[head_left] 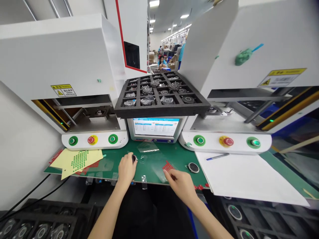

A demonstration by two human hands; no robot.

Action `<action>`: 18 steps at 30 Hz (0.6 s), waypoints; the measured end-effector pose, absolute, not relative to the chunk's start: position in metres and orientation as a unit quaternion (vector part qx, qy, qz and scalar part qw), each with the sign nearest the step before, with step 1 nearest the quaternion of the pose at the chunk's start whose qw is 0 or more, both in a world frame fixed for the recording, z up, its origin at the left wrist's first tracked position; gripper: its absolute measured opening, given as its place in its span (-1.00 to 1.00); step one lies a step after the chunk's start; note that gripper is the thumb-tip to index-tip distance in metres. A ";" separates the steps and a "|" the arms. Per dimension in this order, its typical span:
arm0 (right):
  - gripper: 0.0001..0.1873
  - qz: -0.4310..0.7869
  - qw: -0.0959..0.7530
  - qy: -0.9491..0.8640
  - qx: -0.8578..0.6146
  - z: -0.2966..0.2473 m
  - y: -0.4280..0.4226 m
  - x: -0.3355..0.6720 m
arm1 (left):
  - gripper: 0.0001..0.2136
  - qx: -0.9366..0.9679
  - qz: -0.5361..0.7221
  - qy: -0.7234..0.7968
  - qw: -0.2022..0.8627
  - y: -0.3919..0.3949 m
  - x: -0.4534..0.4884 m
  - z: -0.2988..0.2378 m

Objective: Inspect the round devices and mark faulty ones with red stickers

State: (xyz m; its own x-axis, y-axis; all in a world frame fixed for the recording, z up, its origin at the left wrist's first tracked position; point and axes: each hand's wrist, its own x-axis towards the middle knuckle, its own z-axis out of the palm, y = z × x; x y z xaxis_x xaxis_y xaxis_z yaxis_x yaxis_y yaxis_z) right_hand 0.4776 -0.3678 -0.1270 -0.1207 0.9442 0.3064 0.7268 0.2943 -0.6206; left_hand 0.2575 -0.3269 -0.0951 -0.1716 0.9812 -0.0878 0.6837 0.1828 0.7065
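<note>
My left hand [126,171] rests over the green mat, its fingers closed around a small round dark part [134,159] with a pale rim, mostly covered by the fingers. To the right, my right hand [181,186] pinches at the near edge of a clear sheet [159,169] bearing rows of red stickers [168,165]. What lies between thumb and forefinger is partly hidden. Just beyond that hand, a round black part with a silver ring [193,167] lies flat on the green mat [147,152].
White press machines with green and red buttons stand left [94,140] and right [226,142]. Between them, a black foam tray [161,109] of round parts sits above a screen [157,127]. Yellow sticker sheets [74,161], white paper [244,176] and a pen [217,156] lie around.
</note>
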 end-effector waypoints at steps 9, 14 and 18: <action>-0.97 0.235 0.556 -0.661 -0.446 -0.068 -0.434 0.466 | -0.61 0.425 0.435 0.457 0.649 -0.417 0.287 -0.047; -0.79 0.286 0.642 -0.587 -0.401 -0.056 -0.452 0.449 | -0.78 0.545 0.441 0.484 0.524 -0.449 0.306 -0.039; -0.76 0.299 0.657 -0.568 -0.395 -0.053 -0.455 0.449 | -0.82 0.628 0.433 0.456 0.458 -0.458 0.306 -0.038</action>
State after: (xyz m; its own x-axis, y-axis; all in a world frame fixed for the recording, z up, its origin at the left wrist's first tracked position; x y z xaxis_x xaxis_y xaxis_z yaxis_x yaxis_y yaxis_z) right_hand 0.4486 -0.4546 -0.0530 0.1758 0.8416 0.5107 0.0555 0.5095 -0.8587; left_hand 0.3059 -0.4583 -0.0384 0.2082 0.9699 0.1266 0.1765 -0.1646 0.9704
